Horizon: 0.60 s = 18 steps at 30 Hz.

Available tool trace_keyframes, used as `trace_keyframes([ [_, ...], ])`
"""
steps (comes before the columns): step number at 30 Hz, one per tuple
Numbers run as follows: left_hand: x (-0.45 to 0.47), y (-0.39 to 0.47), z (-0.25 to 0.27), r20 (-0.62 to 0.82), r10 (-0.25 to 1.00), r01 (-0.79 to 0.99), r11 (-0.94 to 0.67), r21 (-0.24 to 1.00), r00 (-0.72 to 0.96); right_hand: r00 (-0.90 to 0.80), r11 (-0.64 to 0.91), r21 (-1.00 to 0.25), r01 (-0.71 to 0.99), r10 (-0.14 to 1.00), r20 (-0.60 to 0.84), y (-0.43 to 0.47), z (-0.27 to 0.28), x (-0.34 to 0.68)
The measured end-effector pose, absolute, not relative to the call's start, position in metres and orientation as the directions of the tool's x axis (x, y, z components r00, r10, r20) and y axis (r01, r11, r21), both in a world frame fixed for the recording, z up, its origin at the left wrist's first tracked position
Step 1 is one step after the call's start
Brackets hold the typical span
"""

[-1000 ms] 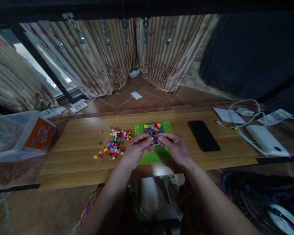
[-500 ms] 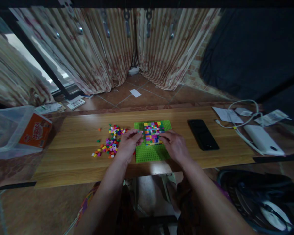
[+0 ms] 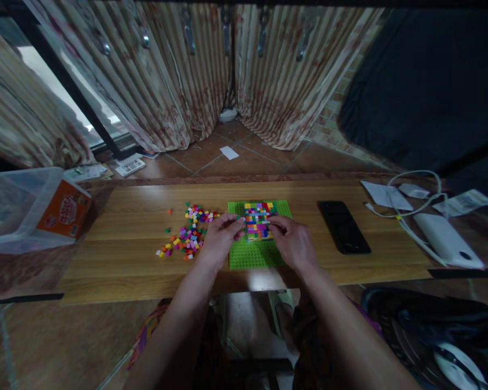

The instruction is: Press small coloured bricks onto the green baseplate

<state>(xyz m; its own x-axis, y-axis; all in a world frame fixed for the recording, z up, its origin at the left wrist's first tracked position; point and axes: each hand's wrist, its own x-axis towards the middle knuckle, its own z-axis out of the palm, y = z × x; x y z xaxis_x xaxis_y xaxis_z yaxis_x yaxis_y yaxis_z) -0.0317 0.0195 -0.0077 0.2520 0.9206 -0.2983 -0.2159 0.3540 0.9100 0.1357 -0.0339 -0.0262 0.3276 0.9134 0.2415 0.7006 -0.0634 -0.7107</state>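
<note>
Along the near edge of the wooden tabletop [image 3: 126,273], the green baseplate [image 3: 256,258] lies near the middle of that edge. The left hand [image 3: 219,239] hangs at its left side, thumb and forefinger close together; whether they grip a brick I cannot tell. The right hand [image 3: 293,239] has its fingertips bunched at the right edge of the brick panel [image 3: 258,228], which sits on the baseplate; whether they pinch a brick is unclear. Left of the hands lie the loose bricks [image 3: 184,235]; right of them, toward the tabletop's right end, the phone [image 3: 344,227].

To work well here, I judge, line each brick up with its neighbours, press straight down and steady the baseplate.

A second ago the fingertips met over the panel, hiding much of it; now they stand apart, exposing its face.
</note>
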Motion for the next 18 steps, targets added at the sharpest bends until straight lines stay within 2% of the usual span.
trace_keyframes([
  [9,-0.0316,0.0204,-0.0101,-0.288,0.924,-0.224,0.345,0.912,0.250,0.506,-0.155,-0.802,0.576,0.839,0.201,-0.0329,-0.0272,0.1383],
  [18,-0.0316,0.0191,-0.0075,-0.300,0.920,-0.229,0.358,0.905,0.251,0.493,-0.179,-0.830,0.528,0.861,0.128,-0.0307,-0.0301,0.1345],
])
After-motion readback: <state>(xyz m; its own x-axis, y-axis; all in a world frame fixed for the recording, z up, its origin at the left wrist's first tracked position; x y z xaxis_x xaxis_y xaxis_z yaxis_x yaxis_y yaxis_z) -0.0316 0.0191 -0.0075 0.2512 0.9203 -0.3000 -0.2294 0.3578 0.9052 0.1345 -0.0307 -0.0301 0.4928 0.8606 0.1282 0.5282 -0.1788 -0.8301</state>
